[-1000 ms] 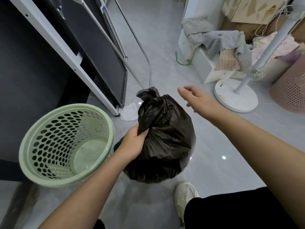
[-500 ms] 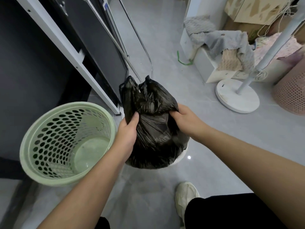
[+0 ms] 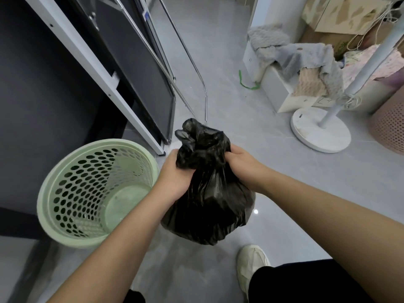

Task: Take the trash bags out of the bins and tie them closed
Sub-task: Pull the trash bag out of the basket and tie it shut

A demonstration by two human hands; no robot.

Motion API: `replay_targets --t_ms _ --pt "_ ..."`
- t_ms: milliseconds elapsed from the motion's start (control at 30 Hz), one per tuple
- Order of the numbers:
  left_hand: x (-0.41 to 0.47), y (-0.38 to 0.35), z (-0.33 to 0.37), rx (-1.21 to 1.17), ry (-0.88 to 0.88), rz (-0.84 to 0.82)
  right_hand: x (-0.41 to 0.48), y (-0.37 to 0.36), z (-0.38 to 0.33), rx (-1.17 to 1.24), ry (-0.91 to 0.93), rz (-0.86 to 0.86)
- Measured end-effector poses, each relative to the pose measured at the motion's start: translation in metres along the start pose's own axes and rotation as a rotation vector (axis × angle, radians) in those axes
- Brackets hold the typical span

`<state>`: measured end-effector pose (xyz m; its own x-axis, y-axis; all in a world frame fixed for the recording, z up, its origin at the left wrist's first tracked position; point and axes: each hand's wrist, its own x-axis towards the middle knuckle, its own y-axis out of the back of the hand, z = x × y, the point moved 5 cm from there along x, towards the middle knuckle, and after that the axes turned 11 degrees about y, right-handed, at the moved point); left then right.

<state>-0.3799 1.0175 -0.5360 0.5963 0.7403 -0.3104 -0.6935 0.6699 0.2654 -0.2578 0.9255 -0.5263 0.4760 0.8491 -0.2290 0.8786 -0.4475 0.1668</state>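
the crinkled black plastic trash bag (image 3: 209, 200) is out of the bin, held above the grey tiled floor (image 3: 306, 171) just beside the pale green perforated plastic bin (image 3: 65, 219). the left hand (image 3: 175, 173) and the right hand (image 3: 242, 165) both clench the gathered neck of the bag from opposite sides, fingers curled tight into the plastic. a white sneaker (image 3: 251, 265) stands below the bag.

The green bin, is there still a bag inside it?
No: the green bin shows only its bare bottom, and the black bag is outside it, gripped by the left hand and the right hand.
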Motion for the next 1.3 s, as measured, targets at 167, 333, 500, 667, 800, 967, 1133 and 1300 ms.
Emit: replay_targets --t_ms 167,333,500,667,800,967,1133,1300 --pt "0.006 0.033 0.029 0.183 0.036 -0.046 0.01 -0.001 -0.003 -0.058 -0.01 0.042" --pt "0.003 0.04 0.067 0.234 0.083 -0.315 0.013 0.002 -0.025 -0.103 0.111 0.111" --pt "0.0 0.033 0.101 0.469 -0.009 -0.475 0.015 -0.007 -0.032 0.054 0.152 0.02" --pt "0.008 0.022 0.129 0.48 -0.08 -0.397 0.016 -0.028 -0.035 0.243 0.063 -0.081" --pt "0.027 0.035 0.126 0.466 -0.106 -0.256 0.014 -0.035 -0.03 0.364 -0.077 -0.13" --pt "0.039 0.044 0.094 0.413 -0.023 -0.205 0.008 -0.034 -0.026 0.495 -0.208 -0.238" --pt "0.037 0.045 0.069 0.4 0.046 -0.198 0.001 -0.04 -0.023 0.371 -0.211 -0.424" --pt "0.016 0.042 0.05 0.378 0.001 -0.221 -0.007 -0.037 -0.015 0.315 -0.157 -0.549"
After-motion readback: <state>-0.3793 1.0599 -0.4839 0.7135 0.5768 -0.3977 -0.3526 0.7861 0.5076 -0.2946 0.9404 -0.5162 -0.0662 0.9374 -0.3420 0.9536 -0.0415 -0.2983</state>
